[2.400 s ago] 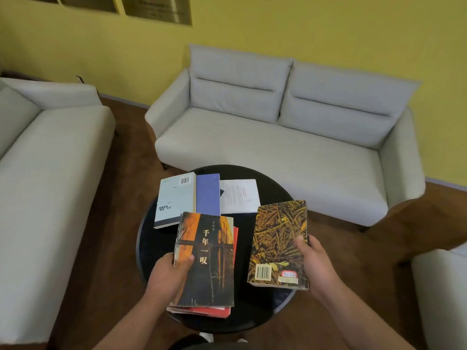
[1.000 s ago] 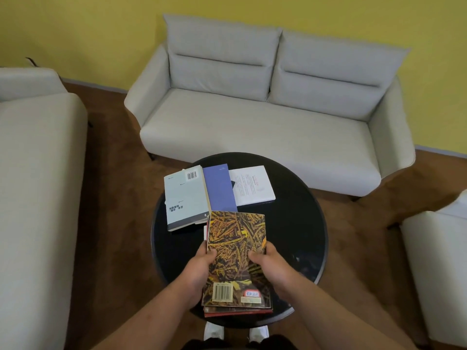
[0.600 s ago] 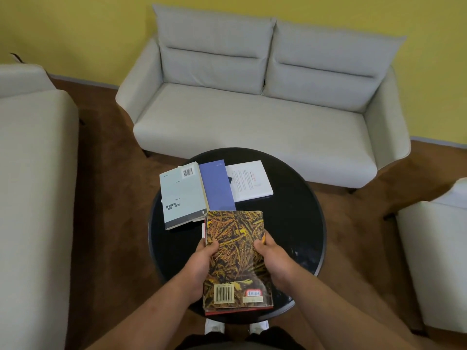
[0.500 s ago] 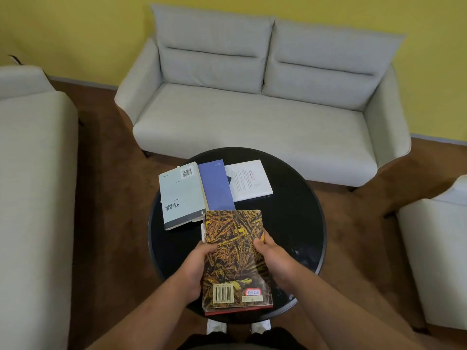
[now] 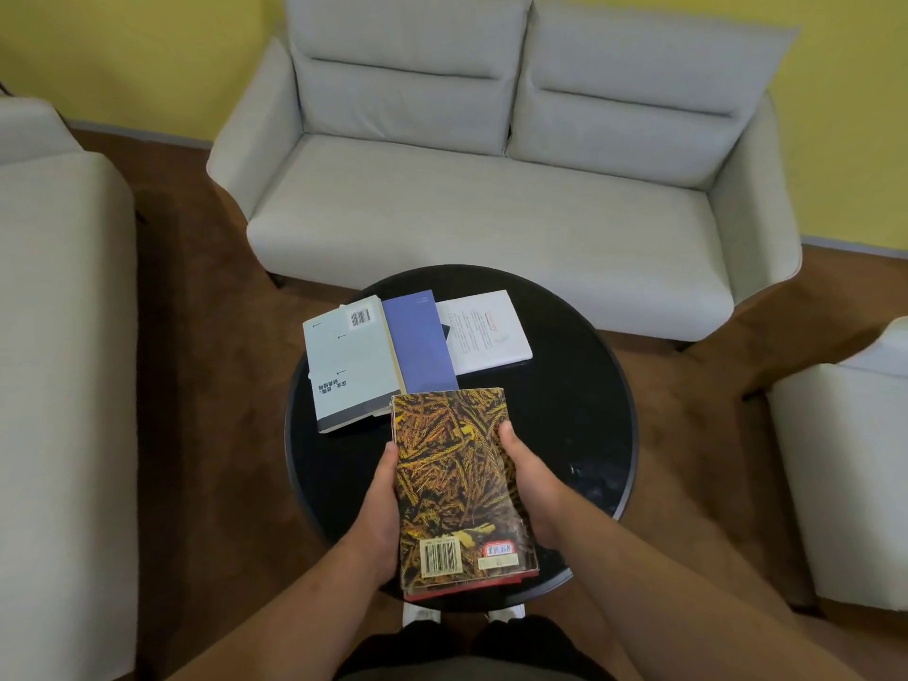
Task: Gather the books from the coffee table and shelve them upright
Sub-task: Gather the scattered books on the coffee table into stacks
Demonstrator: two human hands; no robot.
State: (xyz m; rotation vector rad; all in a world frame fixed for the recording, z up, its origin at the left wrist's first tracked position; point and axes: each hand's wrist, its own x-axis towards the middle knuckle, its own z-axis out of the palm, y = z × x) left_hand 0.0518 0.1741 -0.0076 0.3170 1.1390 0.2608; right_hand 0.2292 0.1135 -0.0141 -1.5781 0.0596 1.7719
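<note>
Two bare hands now clasp a single stack of books over the near part of the round black coffee table. A little over two seconds earlier the right hand held the brown-and-gold straw-patterned paperback out on its own, while the left hand held a dark orange-covered book. The patterned paperback now lies on top of the pile, barcode end toward the person, hiding that cover. Over the last half second the pile has barely shifted.

The left hand grips the stack's left side, thumb laid along the edge of the top cover, its fingers hidden beneath. The right hand grips the right side, thumb hooked over the edge nearer the far corner, fingers likewise under the pile. A red-edged book shows at the bottom of the stack. Whether the pile rests on the tabletop or is held just clear of it cannot be told.

Three more books lie flat in a row on the far half of the table: a pale blue-grey paperback at left, a violet-blue book in the middle and a white book at right. Behind the table stands a light grey two-seat sofa against a yellow wall.
</note>
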